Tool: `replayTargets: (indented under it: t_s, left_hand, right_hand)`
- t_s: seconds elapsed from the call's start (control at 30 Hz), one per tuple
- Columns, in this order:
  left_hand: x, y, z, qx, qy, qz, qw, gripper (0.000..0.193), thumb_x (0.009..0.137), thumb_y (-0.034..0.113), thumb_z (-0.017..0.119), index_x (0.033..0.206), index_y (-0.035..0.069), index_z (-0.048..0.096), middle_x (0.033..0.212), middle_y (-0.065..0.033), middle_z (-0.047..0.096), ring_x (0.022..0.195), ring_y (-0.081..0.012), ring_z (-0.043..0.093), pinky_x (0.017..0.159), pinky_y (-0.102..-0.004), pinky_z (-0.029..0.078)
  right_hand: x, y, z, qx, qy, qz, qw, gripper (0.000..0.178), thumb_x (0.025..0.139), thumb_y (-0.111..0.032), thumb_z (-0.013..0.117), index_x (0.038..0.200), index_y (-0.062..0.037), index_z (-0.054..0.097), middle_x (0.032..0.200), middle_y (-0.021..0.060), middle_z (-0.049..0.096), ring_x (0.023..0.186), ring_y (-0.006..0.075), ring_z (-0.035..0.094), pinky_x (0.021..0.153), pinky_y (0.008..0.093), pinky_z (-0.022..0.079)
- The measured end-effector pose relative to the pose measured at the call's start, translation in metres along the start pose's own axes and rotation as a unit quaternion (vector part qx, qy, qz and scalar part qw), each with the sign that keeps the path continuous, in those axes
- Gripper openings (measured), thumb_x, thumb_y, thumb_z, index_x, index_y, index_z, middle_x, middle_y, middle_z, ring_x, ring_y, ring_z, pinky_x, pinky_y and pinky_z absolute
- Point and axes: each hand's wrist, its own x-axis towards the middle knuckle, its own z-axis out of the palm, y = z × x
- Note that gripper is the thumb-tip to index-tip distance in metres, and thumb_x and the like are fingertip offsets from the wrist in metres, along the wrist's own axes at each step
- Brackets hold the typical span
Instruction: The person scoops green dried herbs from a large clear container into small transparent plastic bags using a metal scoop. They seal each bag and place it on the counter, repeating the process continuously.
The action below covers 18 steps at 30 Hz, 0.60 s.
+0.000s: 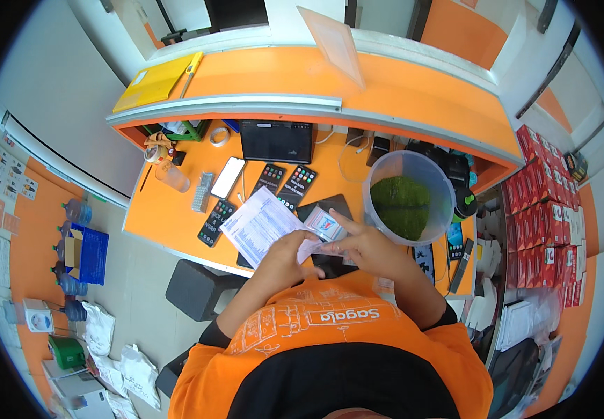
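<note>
small clear plastic packet with a red-and-blue printed card (326, 225) is between the hands, above the orange worktop (154, 220), just in from its front edge. left hand (281, 261): fingertips pinched on the packet's near-left side. right hand (370, 249): fingers spread, touching its right side; can't tell if gripping. white printed paper sheet (261, 227) just beyond left fingertips, beside the packet; can't tell if held.

An orange desk (149, 218) with a raised orange shelf (246, 80) spanned the middle of the room. To its left, a black stool (193, 290) stood on the pale floor (134, 279). Orange-and-white walls (599, 223) flanked both sides in bright light.
</note>
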Motion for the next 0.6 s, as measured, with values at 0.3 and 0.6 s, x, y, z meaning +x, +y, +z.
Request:
replayTargets:
  t_s: [0.3,0.6]
  left_hand:
    - [0.009,-0.011,0.034,-0.002,-0.057,0.009,0.998,0.040,0.079,0.013,0.077,0.112,0.003,0.057,0.098,-0.0240,0.070,0.093,-0.0440,0.067,0.080,-0.0473,0.053]
    - [0.010,-0.016,0.030,0.052,-0.017,0.087,0.995,0.033,0.077,0.013,0.075,0.107,0.004,0.061,0.096,-0.0220,0.070,0.089,-0.0420,0.068,0.078,-0.0481,0.054]
  right_hand:
    - [0.009,-0.014,0.022,-0.094,-0.044,-0.041,0.994,0.014,0.086,-0.008,0.067,0.097,-0.0095,0.075,0.155,0.0237,0.041,0.111,0.0376,0.067,0.092,0.0389,0.054]
    - [0.011,-0.001,0.036,-0.174,-0.090,-0.023,0.980,0.030,0.099,-0.031,0.058,0.102,-0.0071,0.076,0.164,0.0223,0.022,0.133,0.0355,0.049,0.108,0.0436,0.043]
